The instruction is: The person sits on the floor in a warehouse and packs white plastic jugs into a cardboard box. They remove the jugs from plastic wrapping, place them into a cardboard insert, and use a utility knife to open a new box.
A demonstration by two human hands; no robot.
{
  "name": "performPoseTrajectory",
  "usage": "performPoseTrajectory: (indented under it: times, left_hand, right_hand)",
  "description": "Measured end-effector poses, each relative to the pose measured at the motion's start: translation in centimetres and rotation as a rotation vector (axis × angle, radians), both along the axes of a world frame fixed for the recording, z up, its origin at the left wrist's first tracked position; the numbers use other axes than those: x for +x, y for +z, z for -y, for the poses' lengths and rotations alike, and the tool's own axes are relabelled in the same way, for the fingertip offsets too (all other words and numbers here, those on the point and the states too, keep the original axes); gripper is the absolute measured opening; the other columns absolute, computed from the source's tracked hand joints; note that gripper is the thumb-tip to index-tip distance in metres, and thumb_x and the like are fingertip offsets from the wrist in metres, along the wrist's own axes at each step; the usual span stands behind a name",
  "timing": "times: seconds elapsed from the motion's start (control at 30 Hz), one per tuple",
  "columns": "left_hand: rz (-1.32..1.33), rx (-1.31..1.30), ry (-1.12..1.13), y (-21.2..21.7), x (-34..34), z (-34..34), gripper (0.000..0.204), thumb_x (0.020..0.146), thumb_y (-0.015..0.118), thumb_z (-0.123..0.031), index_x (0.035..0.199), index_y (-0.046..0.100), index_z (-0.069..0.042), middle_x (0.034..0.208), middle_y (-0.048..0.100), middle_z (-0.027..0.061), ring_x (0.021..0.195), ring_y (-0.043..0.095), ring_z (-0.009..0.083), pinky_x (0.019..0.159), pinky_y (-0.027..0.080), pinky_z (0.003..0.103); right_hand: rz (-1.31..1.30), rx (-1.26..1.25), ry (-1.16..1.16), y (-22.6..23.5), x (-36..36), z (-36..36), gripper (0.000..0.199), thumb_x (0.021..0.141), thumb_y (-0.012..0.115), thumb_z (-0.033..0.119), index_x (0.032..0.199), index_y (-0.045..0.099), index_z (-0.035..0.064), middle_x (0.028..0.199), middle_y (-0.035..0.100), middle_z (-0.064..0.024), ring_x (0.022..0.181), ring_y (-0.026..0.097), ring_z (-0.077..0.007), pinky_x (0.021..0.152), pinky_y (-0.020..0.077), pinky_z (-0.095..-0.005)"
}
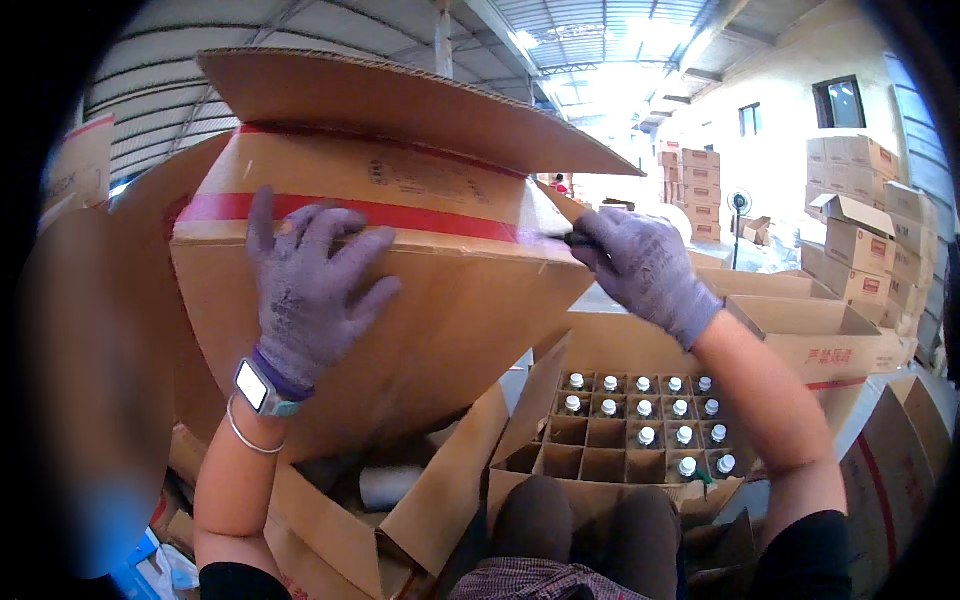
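Note:
A big cardboard box (400, 300) stands tilted up before me, its upper flap (400, 105) raised. Red and clear tape (440, 225) runs across its face. My left hand (315, 275), in a grey-purple glove, rests on the box over the tape with fingers spread. At the tape's right end, my right hand (640, 265), in the same kind of glove, is closed around a small black tool (577, 239); its tip meets the box corner and most of it is hidden. Below my right forearm sits an open carton (590, 487) with dividers, holding several white-capped bottles (645, 436).
An open carton (430, 510) with a pale roll (388, 488) inside lies below the big box. More open cartons (790, 340) stand to the right, with stacked boxes (860, 250) behind. A fan (739, 204) stands farther back. My knees (540, 520) are against the bottle carton.

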State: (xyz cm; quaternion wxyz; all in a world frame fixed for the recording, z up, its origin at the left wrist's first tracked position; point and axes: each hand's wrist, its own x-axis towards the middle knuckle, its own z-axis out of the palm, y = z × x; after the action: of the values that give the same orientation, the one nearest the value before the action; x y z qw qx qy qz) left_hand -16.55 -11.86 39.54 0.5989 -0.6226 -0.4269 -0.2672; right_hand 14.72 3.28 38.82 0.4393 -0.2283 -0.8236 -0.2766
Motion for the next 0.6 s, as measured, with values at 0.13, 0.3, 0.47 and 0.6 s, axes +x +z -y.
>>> performPoseTrajectory:
  times: [0.13,0.3,0.47,0.6]
  left_hand:
    - [-0.004,0.000,0.051,0.1,0.2,-0.4,0.041,0.076,0.077,-0.036,0.113,0.070,-0.022,0.115,0.060,0.0029,0.120,0.053,0.0284,0.120,0.016,0.060]
    - [-0.023,0.040,0.035,0.0,0.6,-0.8,0.047,0.071,0.082,-0.027,0.116,0.068,-0.023,0.112,0.059,0.0027,0.119,0.054,0.0271,0.119,0.016,0.063]
    - [-0.033,0.041,0.066,-0.1,0.8,-0.2,0.048,0.072,0.081,-0.027,0.118,0.068,-0.024,0.113,0.059,0.0028,0.119,0.054,0.0272,0.119,0.016,0.063]
    - [-0.057,0.060,0.067,0.0,0.6,-0.8,0.047,0.073,0.080,-0.027,0.119,0.068,-0.024,0.114,0.060,0.0029,0.118,0.055,0.0267,0.119,0.017,0.062]
  right_hand:
    - [-0.508,-0.374,0.428,-4.4,-5.7,3.1,0.020,0.094,0.061,0.014,0.109,0.051,0.0056,0.081,0.064,-0.0223,0.078,0.066,-0.0440,0.065,0.0499,-0.0520]
    - [-0.539,-0.484,0.389,-8.1,-12.3,2.8,0.030,0.096,0.059,0.023,0.115,0.042,0.0060,0.081,0.067,-0.0238,0.077,0.066,-0.0466,0.065,0.0499,-0.0562]
    - [-0.631,-0.419,0.365,-8.8,-14.6,2.8,0.030,0.098,0.055,0.023,0.118,0.042,0.0052,0.080,0.068,-0.0237,0.076,0.067,-0.0454,0.067,0.0517,-0.0544]
    - [-0.653,-0.483,0.315,-9.0,-15.4,3.6,0.030,0.098,0.055,0.021,0.120,0.042,0.0043,0.081,0.067,-0.0244,0.076,0.067,-0.0455,0.066,0.0517,-0.0550]
